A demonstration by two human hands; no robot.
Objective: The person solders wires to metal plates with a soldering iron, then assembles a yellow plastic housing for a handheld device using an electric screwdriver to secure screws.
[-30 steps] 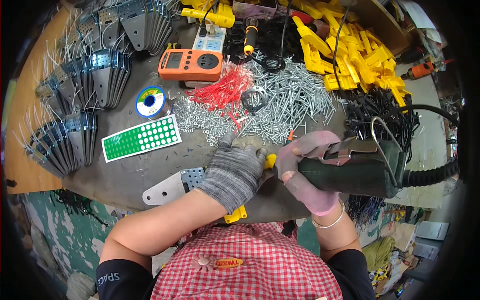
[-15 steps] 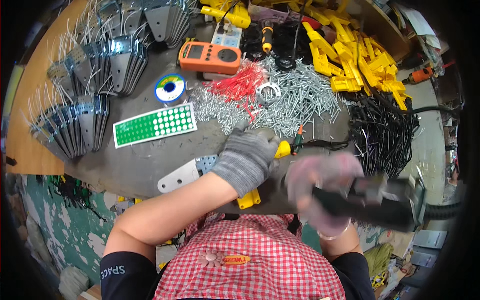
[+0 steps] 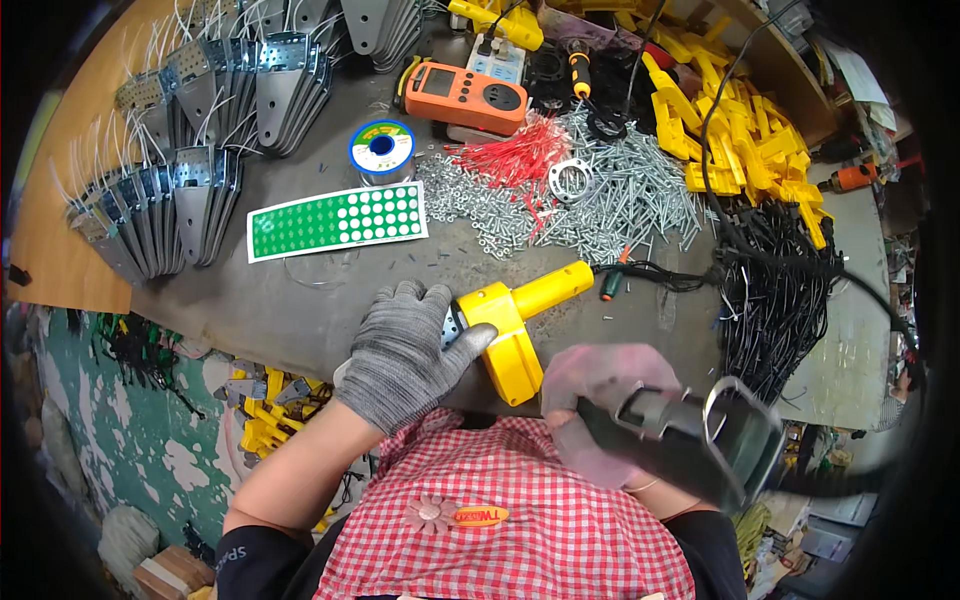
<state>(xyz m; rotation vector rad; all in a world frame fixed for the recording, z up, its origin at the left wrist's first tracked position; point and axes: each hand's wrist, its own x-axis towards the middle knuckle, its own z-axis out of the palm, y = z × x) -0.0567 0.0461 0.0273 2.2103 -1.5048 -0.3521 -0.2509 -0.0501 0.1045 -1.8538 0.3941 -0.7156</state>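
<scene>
My left hand (image 3: 400, 345), in a grey knit glove, is closed around the metal-plate end of a yellow plastic housing (image 3: 510, 350), its thumb pressed on the housing's left side. The housing lies near the table's front edge, its round handle pointing up and right. A strip of the perforated metal plate (image 3: 451, 328) shows between glove and housing; the rest is mostly hidden. To the right, my right hand (image 3: 605, 400), in a pinkish glove, grips a black corded power tool (image 3: 680, 445) with a metal hanging loop. Motion blurs the tool, and its tip cannot be made out.
Beyond my hands lie a green-and-white sticker sheet (image 3: 335, 222), a solder spool (image 3: 382, 150), an orange meter (image 3: 465, 97) and heaped screws (image 3: 640, 185). Yellow housings (image 3: 745, 130) and black cables (image 3: 775, 300) are piled right. Metal brackets (image 3: 205, 195) stand left. A small green screwdriver (image 3: 612, 284) lies near the handle.
The yellow housing, mostly covered by my left hand before, now shows with its handle pointing up and right. My left hand has shifted left. The tool in my right hand has swung lower and left.
</scene>
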